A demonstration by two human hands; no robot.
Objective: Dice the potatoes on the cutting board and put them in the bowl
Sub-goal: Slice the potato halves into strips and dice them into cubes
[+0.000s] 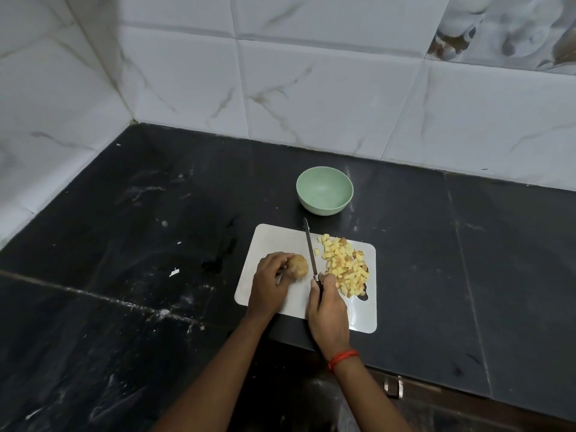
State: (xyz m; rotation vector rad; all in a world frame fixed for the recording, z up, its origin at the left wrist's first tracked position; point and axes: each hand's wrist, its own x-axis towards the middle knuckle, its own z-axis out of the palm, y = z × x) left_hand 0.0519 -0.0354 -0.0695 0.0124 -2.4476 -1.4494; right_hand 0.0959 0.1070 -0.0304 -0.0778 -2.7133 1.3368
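Nearest us, our two bare forearms reach over a black stone counter (pixel 124 244), with a red thread (pixel 343 358) around the right wrist. Our right hand (pixel 327 310) is curled round the handle of a knife (pixel 310 247). Its thin blade points away from us, between the potato and the cut pieces. Our left hand (pixel 268 282) holds the potato (pixel 298 265) from the left, fingers curled over it. The potato is small, rounded and tan-skinned, unpeeled, and sits near the middle of a white board (pixel 274 238) with rounded corners. On the board's right half lies a loose heap of dice (pixel 346 269): small pale-yellow cubes, some with brown skin on one face. Beyond the board, near but not touching it, stands a pale green bowl (pixel 324 208), its bare inside showing. Behind it, white marbled tiles (pixel 311 88) meet in a corner
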